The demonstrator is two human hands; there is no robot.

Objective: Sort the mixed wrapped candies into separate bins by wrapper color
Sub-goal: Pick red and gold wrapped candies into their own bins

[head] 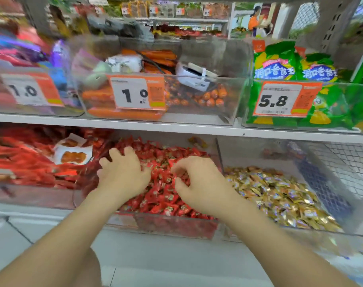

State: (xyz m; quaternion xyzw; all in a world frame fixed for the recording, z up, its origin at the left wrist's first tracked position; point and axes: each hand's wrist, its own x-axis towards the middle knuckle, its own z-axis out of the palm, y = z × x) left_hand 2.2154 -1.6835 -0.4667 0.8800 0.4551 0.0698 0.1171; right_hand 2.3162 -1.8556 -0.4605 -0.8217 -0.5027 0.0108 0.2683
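A clear bin [176, 224] on the lower shelf holds a heap of red-wrapped candies [162, 195]. To its right, a second clear bin [300, 233] holds gold-wrapped candies [279, 193]. My left hand [122, 175] lies over the red heap at its left side, fingers spread and slightly bent down into the candies. My right hand [197, 179] hovers over the middle of the same heap, fingers curled, its fingertips pinching among the red wrappers. What exactly it pinches is hidden by the fingers.
Left of the red bin lie long red snack packets [27, 162]. The upper shelf [176, 126] carries clear bins of orange sausages [122, 112], green bags [300, 112] and price tags. A wire mesh panel [342, 162] closes the right side.
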